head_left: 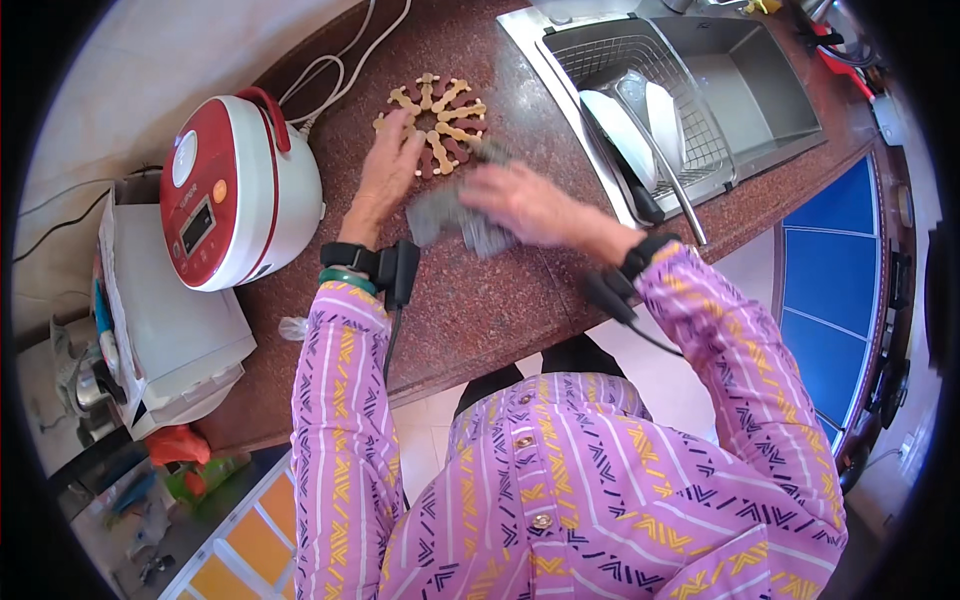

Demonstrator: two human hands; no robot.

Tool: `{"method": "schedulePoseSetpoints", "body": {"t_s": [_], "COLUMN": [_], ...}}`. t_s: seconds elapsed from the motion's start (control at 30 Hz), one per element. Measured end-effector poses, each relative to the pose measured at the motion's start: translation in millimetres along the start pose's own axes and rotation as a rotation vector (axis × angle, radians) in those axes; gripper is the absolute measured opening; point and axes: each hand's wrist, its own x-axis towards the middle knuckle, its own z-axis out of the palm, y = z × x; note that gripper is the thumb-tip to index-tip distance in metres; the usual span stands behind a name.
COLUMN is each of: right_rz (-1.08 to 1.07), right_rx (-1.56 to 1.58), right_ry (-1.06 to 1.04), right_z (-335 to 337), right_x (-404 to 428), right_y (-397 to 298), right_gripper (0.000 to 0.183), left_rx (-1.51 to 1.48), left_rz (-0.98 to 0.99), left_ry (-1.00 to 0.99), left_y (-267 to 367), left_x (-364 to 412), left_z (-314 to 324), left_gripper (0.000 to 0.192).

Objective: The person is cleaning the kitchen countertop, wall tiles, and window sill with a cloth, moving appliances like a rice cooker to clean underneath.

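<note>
A round trivet point(452, 115) of light and reddish-brown bone-shaped pieces is on the speckled red countertop point(450, 300). My left hand point(388, 161) has its thumb and fingers at the trivet's left edge; exactly how they grip is partly hidden. In my right hand point(517, 199), blurred by motion, is a grey cloth point(439, 216). The cloth spreads over the countertop just below the trivet, and part of it shows beyond my fingers near the trivet's right edge.
To the left stands a red-and-white rice cooker point(247, 187), its white cord point(330, 94) trailing behind. A white box point(176, 281) sits nearer me. At right, the sink point(765, 97) has a wire basket point(600, 52) holding white dishes point(611, 131). A black handle point(646, 206) overhangs its edge.
</note>
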Motion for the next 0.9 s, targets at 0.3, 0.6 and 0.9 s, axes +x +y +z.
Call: {"method": "schedulePoseSetpoints", "body": {"t_s": [0.3,0.6,0.9], "right_rz": [0.318,0.338,-0.081], "right_rx": [-0.186,-0.231,0.046], "right_ry": [0.165,0.028,-0.085], "right_z": [-12.2,56.8,120.0], "right_x": [13.5,20.1,-4.0], "right_y": [62.5,-82.6,-221.9], "right_gripper": [0.040,0.054,0.046], "left_rx": [0.572,0.639,0.263], "left_rz": [-0.024,-0.212,-0.344], "left_ry": [0.331,0.424,0.745], "left_y": [-5.8,-57.3,-86.0], "left_x": [-179.8,-316.1,-367.0], "left_z": [-32.9,-47.7,-90.5], "left_gripper": [0.035,0.031,0.034]}}
